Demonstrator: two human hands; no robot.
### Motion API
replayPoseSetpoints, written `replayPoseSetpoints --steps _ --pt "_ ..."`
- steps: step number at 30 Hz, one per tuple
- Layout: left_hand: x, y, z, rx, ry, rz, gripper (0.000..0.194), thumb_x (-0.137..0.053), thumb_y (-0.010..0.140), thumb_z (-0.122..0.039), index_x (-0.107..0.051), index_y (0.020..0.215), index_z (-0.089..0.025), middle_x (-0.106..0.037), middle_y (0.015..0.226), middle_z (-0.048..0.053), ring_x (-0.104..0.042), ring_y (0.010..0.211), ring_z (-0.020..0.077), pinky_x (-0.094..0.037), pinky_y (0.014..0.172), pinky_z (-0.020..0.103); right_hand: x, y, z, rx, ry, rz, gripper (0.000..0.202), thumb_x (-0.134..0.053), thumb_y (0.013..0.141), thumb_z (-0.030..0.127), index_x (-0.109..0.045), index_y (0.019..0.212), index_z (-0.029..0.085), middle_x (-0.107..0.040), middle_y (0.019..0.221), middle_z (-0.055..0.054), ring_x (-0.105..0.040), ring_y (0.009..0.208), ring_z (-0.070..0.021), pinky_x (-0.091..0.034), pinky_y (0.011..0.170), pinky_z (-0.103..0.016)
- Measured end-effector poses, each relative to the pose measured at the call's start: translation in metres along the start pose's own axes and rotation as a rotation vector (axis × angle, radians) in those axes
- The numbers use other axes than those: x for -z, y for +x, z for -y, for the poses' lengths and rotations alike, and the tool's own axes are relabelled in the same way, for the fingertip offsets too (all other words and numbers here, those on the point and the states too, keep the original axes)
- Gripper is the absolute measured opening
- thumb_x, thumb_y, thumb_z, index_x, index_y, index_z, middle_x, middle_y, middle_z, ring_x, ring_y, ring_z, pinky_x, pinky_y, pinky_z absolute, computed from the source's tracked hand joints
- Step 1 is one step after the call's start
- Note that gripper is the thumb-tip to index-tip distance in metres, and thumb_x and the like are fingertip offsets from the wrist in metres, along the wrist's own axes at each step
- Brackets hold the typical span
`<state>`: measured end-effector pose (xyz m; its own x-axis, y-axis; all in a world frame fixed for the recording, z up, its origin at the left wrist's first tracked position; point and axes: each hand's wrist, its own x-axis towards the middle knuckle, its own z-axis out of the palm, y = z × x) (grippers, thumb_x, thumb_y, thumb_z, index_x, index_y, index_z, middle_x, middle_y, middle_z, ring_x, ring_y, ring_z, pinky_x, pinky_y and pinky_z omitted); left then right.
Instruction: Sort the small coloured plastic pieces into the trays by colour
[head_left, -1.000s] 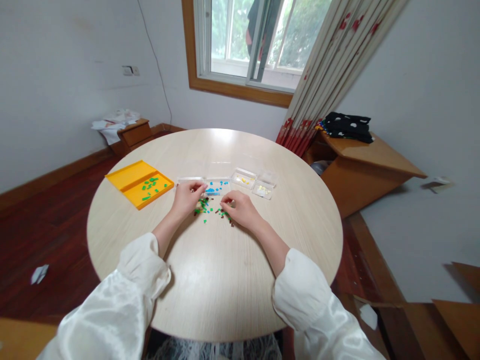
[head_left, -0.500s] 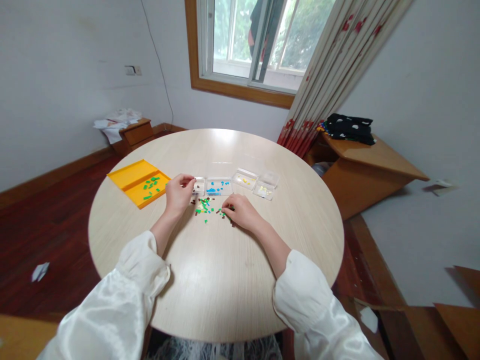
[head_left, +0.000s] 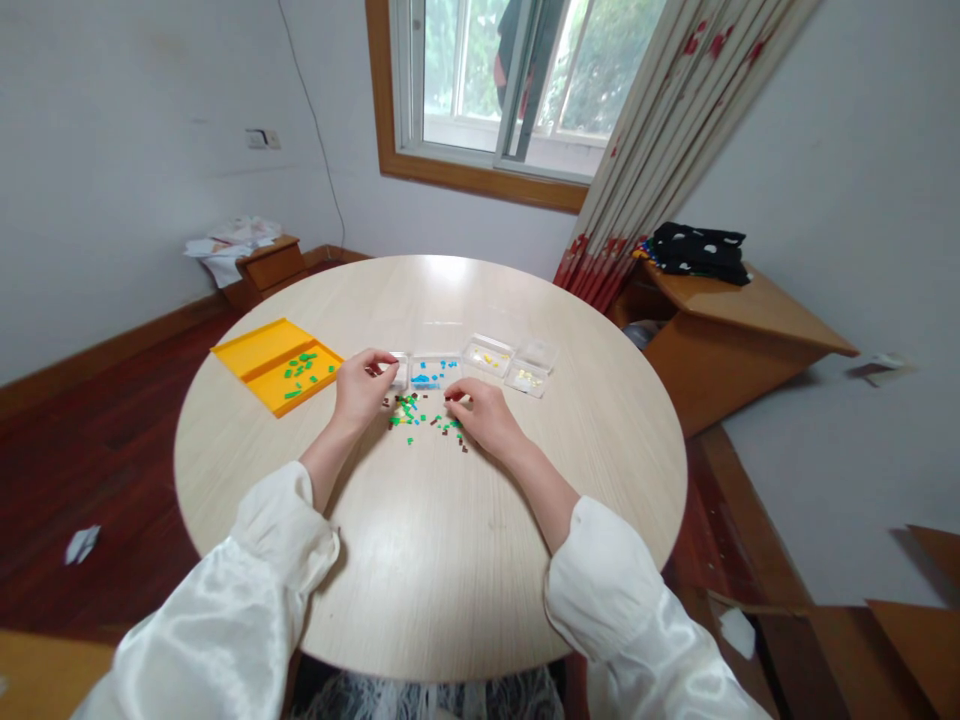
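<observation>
My left hand (head_left: 363,388) is over the left clear tray (head_left: 400,372), its fingers pinched; whatever they hold is too small to make out. Right of the loose pile, my right hand (head_left: 484,412) is raised a little with thumb and forefinger closed on a small brown piece (head_left: 449,400). Small green, brown, yellow and blue pieces (head_left: 406,411) lie scattered between the hands. Blue pieces (head_left: 425,379) sit in the middle clear tray (head_left: 436,386).
An open yellow case (head_left: 259,352) with green pieces stands at the left of the round table (head_left: 420,580). Clear trays (head_left: 488,370) with yellow and pale pieces are at the right. Beyond the table, a wooden cabinet (head_left: 720,345) holds dark cloth.
My right hand has risen slightly from the loose pieces, with a brown piece now visible at its fingertips. My left hand has shifted slightly right over the left clear tray.
</observation>
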<state>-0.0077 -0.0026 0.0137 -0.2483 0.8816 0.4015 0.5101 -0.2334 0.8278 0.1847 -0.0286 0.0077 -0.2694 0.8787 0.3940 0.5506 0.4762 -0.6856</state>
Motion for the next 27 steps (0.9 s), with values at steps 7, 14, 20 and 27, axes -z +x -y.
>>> replayPoseSetpoints --steps 7,14,20,27 --pt "-0.0004 0.0011 0.0015 -0.005 0.008 0.013 0.015 -0.057 0.068 -0.028 -0.067 0.072 -0.017 -0.063 0.064 0.002 -0.053 0.061 0.0143 -0.041 0.059 0.026 -0.0014 0.0021 -0.0048 0.047 0.001 -0.061 0.016 -0.057 0.073 0.009 -0.065 0.084 0.018 -0.066 0.083 -0.003 -0.059 0.075 -0.0144 -0.045 0.074 -0.029" --pt "0.0003 0.0001 -0.0018 -0.011 -0.006 0.016 0.013 -0.057 0.066 -0.024 -0.066 0.073 -0.018 -0.064 0.068 0.002 -0.052 0.062 0.0138 -0.041 0.059 0.025 -0.0006 0.0021 -0.0023 0.022 0.025 -0.093 0.005 -0.064 0.074 0.014 -0.063 0.077 0.018 -0.065 0.076 -0.002 -0.058 0.069 -0.0138 -0.045 0.070 -0.028" --pt "0.0004 0.0002 -0.0022 -0.017 -0.006 0.016 0.015 -0.058 0.066 -0.022 -0.067 0.077 -0.017 -0.066 0.074 0.002 -0.051 0.061 0.0132 -0.042 0.059 0.025 0.0001 0.0016 -0.0005 0.009 0.041 -0.083 0.008 -0.067 0.072 0.015 -0.059 0.071 0.017 -0.060 0.070 0.001 -0.055 0.065 -0.0116 -0.043 0.066 -0.024" --pt "-0.0018 0.0015 0.0030 -0.018 -0.028 0.023 0.017 -0.059 0.070 -0.026 -0.070 0.077 -0.016 -0.068 0.077 0.005 -0.054 0.065 0.0147 -0.042 0.063 0.027 0.0003 0.0011 -0.0002 -0.005 0.008 -0.092 0.010 -0.067 0.073 0.019 -0.058 0.068 0.018 -0.060 0.069 0.001 -0.054 0.066 -0.0118 -0.042 0.067 -0.025"
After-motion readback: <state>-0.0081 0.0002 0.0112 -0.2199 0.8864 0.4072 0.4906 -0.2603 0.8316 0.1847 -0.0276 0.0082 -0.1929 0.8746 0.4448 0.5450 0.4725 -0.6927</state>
